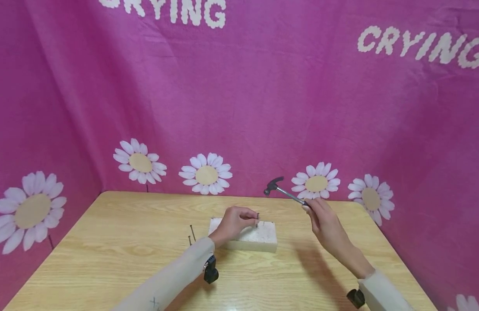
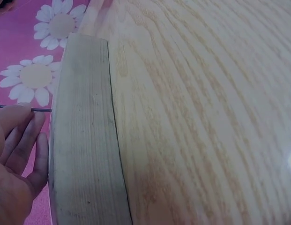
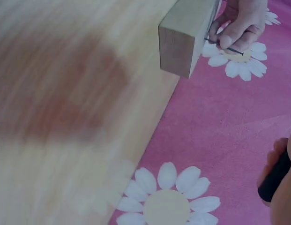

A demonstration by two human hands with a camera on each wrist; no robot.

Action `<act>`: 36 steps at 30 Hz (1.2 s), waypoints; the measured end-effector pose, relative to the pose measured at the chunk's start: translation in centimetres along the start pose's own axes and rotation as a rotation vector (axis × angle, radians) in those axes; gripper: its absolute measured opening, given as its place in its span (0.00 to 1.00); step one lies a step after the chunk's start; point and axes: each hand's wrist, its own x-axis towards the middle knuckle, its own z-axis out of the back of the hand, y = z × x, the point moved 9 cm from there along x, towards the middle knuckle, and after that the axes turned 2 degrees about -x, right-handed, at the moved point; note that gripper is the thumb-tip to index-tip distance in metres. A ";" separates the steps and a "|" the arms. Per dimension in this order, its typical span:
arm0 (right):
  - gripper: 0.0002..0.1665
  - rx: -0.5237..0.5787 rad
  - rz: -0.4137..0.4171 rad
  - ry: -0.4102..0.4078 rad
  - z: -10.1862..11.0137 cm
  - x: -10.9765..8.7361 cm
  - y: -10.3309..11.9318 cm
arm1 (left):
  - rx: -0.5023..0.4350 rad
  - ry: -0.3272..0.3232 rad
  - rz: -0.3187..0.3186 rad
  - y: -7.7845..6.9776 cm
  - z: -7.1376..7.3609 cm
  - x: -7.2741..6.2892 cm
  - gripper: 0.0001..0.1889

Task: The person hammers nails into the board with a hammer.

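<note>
My left hand (image 1: 235, 222) pinches a dark nail (image 2: 41, 109) between thumb and fingers. The nail stands upright over the top face of a pale wooden block (image 1: 247, 245), its point right at the wood in the left wrist view. To the right, my right hand (image 1: 330, 226) grips a claw hammer (image 1: 287, 193) by its black handle (image 3: 274, 180). The hammer is raised above the table, with its dark head up and to the left, near the level of the nail and a little to its right.
Two loose nails (image 1: 192, 233) are on the wooden table (image 1: 126, 242) left of the block, partly behind the left sleeve. A pink cloth (image 1: 239, 95) with daisies and white lettering hangs around the table's back and sides.
</note>
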 end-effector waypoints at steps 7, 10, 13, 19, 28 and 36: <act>0.12 -0.080 0.107 0.109 -1.6 0.3 0.7 | -0.010 0.010 -0.005 0.0 -0.1 0.1 0.08; 0.12 -0.071 0.059 0.031 -0.7 0.5 0.2 | -0.016 0.013 0.001 0.0 -0.2 0.0 0.08; 0.10 -0.023 0.022 -0.011 -0.2 0.6 -0.2 | -0.008 0.013 0.005 -0.1 -0.1 0.0 0.08; 0.11 -0.044 0.086 0.116 -1.6 0.4 0.6 | -0.001 0.015 -0.005 -0.2 0.0 0.0 0.08; 0.13 0.009 0.058 0.073 -1.0 0.4 0.3 | -0.004 0.013 -0.008 -0.2 0.1 0.0 0.09; 0.12 0.025 0.064 0.029 0.3 0.4 0.0 | -0.016 0.024 0.016 0.1 -0.1 0.0 0.09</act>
